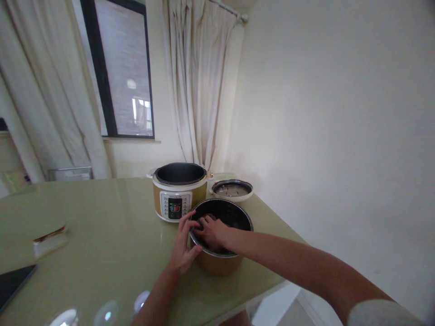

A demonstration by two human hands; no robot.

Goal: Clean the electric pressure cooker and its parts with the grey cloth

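A round inner cooking pot (219, 266), dark inside and copper-coloured outside, stands on the table near its right edge. My left hand (183, 249) grips its left rim, thumb on the near side and fingers over the far side. Inside the pot, my right hand (215, 232) is curled against the left inner wall, over a dark, rough-looking wad (211, 216) that is mostly covered by the fingers. Its exact kind cannot be made out. Just behind stands a gold and white electric pressure cooker (180, 199), lidless, with a control panel in front.
The cooker's lid (233, 190) lies upside down behind the pot. On the left of the greenish table (112, 235) are a small pale box-like thing (50, 242) and a dark flat object (15, 283). A white wall (333, 136) rises along the right.
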